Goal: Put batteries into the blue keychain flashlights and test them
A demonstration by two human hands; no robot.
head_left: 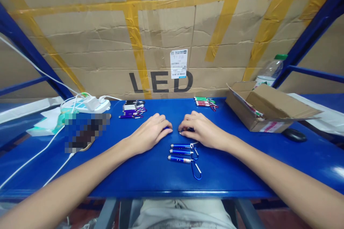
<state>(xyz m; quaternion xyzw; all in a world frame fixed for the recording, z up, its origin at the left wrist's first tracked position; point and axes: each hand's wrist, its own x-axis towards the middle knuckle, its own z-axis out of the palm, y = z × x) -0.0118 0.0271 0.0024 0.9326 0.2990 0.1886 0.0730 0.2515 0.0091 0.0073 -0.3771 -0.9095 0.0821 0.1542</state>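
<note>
Just above the middle of the table, my left hand (153,132) is closed, with a bit of blue penlight showing at its fingertips. Opposite it, a short gap away, my right hand (202,130) curls its fingers round another blue penlight, mostly hidden, its silver tip showing. Closer to me lie three blue metal penlights, the nearest (178,159) with a blue carabiner clip (197,171) at its right end. They are roughly parallel, silver ends to the left.
At the back left lie black, silver and purple penlights (131,112); at the back right, green and red ones (202,103). An open cardboard box (247,114), a black mouse (294,135) and a bottle (270,69) stand right. Left are a power strip (103,106), cables and a blurred-out phone-like object (90,132).
</note>
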